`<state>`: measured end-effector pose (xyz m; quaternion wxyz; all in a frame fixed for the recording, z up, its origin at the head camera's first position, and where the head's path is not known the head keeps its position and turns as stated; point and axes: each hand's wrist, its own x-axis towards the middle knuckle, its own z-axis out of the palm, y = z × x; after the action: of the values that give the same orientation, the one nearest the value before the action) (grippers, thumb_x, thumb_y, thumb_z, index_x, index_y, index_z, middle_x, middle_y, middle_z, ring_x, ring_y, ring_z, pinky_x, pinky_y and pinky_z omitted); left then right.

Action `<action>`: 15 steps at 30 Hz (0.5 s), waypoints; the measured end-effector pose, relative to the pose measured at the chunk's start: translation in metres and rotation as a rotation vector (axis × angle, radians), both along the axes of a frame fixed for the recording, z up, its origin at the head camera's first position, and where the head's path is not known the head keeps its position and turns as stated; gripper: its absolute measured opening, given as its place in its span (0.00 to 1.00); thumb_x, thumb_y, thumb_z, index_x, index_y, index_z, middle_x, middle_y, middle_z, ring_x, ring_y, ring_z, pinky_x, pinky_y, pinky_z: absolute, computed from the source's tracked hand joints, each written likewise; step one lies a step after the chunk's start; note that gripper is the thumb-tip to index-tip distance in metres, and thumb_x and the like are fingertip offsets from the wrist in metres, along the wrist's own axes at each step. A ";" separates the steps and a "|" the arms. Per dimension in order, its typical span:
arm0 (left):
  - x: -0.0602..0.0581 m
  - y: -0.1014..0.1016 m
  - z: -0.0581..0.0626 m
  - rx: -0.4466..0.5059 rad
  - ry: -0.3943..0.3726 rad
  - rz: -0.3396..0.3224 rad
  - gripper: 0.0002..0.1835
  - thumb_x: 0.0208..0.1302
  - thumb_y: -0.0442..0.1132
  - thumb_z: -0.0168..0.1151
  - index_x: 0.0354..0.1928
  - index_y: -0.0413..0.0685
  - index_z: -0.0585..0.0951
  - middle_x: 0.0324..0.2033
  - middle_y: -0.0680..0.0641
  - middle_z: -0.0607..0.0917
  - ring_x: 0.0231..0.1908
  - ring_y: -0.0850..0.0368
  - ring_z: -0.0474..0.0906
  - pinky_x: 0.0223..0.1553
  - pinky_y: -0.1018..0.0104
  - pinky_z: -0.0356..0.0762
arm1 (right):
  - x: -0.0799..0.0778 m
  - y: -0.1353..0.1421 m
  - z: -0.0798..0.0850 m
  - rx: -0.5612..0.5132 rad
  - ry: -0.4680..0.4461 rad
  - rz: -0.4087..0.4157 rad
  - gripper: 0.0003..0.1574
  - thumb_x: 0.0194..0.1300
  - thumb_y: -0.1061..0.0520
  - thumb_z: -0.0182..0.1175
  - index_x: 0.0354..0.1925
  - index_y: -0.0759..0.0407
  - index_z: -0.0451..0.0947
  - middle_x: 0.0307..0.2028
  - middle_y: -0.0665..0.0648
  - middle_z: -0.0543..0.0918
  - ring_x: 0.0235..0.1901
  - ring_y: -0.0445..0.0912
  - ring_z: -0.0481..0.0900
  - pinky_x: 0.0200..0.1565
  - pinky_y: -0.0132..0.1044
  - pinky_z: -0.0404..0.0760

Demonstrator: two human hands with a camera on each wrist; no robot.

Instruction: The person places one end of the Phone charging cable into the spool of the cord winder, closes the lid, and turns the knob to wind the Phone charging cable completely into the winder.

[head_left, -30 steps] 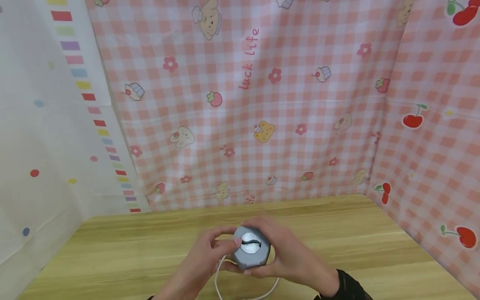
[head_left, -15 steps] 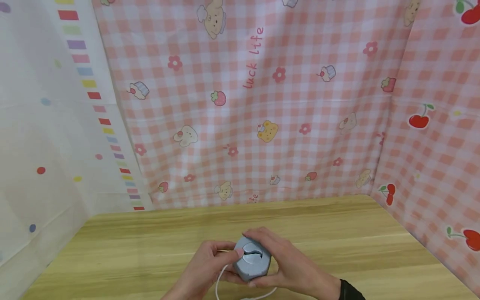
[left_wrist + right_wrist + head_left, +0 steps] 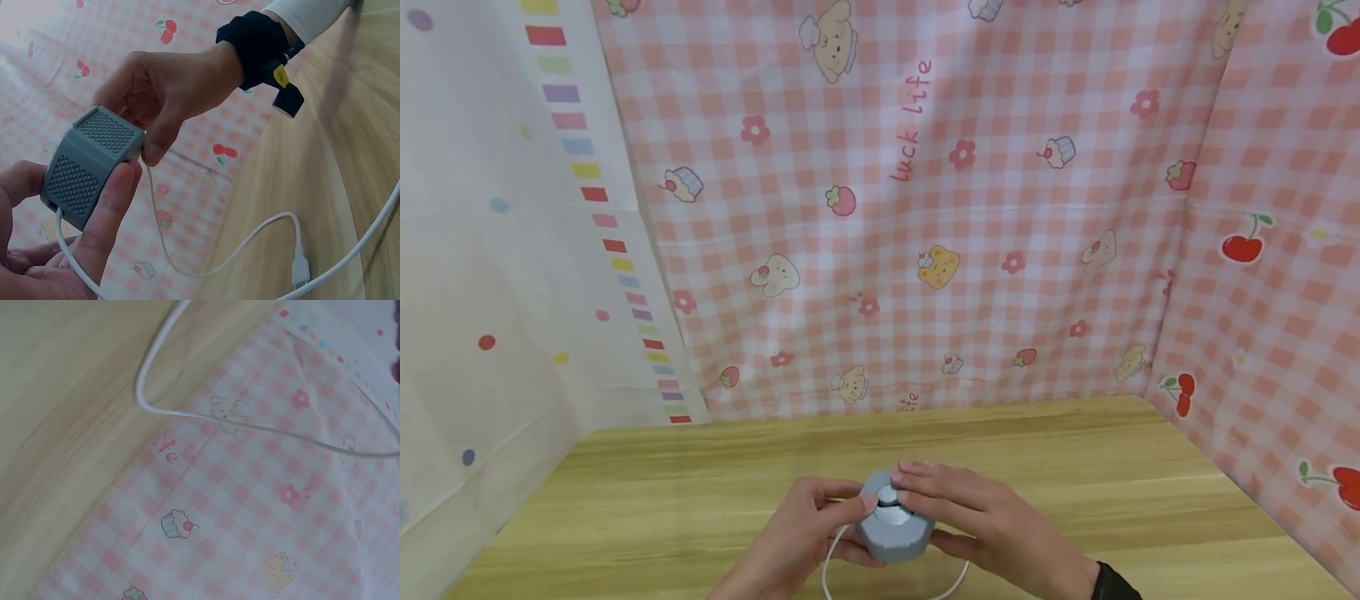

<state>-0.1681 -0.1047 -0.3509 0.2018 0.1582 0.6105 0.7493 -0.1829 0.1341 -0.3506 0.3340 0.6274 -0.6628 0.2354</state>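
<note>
A grey, many-sided cable winder (image 3: 895, 537) with an S-shaped slot in its silvery round centre is held between both hands over the wooden table. My left hand (image 3: 812, 521) grips its left side, thumb near the slot and other fingers beneath. My right hand (image 3: 1000, 521) holds the opposite side, with fingers laid over the top face and the thumb lower down at the edge. In the left wrist view, studded panels cover the winder's side. A white cable (image 3: 262, 225) emerges from two sides of it, one length ending in a plug (image 3: 300, 267).
The wood-grain table (image 3: 685, 508) reaches back to a pink checked cloth (image 3: 865, 250) hung as a wall. A white dotted cloth (image 3: 512, 292) hangs on the left. In the right wrist view, a bent length of cable crosses the table and cloth.
The fingers of my right hand have moved from the winder's far edge onto its top face. The winder has come slightly lower in view and turned a little; my left hand keeps its grip.
</note>
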 end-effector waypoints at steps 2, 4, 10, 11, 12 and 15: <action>0.000 0.000 0.000 0.012 0.002 -0.014 0.22 0.65 0.37 0.57 0.52 0.22 0.73 0.40 0.36 0.84 0.35 0.44 0.82 0.34 0.60 0.84 | 0.002 -0.002 0.000 -0.024 0.051 -0.011 0.29 0.59 0.59 0.63 0.56 0.71 0.71 0.59 0.64 0.72 0.54 0.58 0.71 0.56 0.43 0.73; 0.001 0.001 0.001 0.020 0.006 -0.027 0.21 0.65 0.37 0.57 0.52 0.23 0.73 0.39 0.36 0.84 0.34 0.45 0.82 0.33 0.60 0.84 | 0.003 -0.003 -0.001 -0.043 0.081 -0.011 0.28 0.60 0.58 0.62 0.56 0.71 0.71 0.59 0.65 0.73 0.54 0.58 0.71 0.57 0.44 0.72; 0.001 0.001 0.002 0.018 0.005 -0.050 0.20 0.65 0.37 0.56 0.51 0.24 0.74 0.39 0.38 0.85 0.34 0.45 0.82 0.32 0.62 0.84 | 0.003 -0.004 -0.001 -0.063 0.149 -0.009 0.24 0.63 0.58 0.60 0.54 0.72 0.73 0.57 0.66 0.74 0.52 0.58 0.73 0.56 0.45 0.72; 0.001 0.001 0.002 0.017 0.002 -0.050 0.20 0.66 0.37 0.56 0.51 0.24 0.74 0.39 0.38 0.84 0.34 0.45 0.82 0.32 0.62 0.84 | 0.003 -0.004 -0.001 -0.061 0.150 -0.008 0.24 0.63 0.58 0.60 0.54 0.72 0.73 0.57 0.66 0.74 0.51 0.58 0.74 0.56 0.45 0.73; 0.001 0.001 0.002 0.016 -0.002 -0.049 0.20 0.66 0.37 0.56 0.51 0.24 0.74 0.39 0.38 0.84 0.34 0.46 0.82 0.32 0.62 0.84 | 0.003 -0.004 -0.001 -0.058 0.146 -0.005 0.24 0.63 0.59 0.60 0.54 0.72 0.72 0.57 0.66 0.74 0.52 0.58 0.73 0.56 0.44 0.73; 0.001 0.000 0.001 0.017 0.003 -0.046 0.20 0.66 0.37 0.55 0.51 0.24 0.74 0.39 0.38 0.84 0.34 0.46 0.82 0.32 0.63 0.84 | 0.003 -0.005 0.000 -0.055 0.144 0.004 0.24 0.63 0.59 0.60 0.54 0.72 0.72 0.57 0.66 0.75 0.51 0.58 0.74 0.55 0.45 0.74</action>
<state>-0.1674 -0.1046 -0.3501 0.2166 0.1752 0.6007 0.7494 -0.1802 0.1293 -0.3508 0.3976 0.6345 -0.6292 0.2082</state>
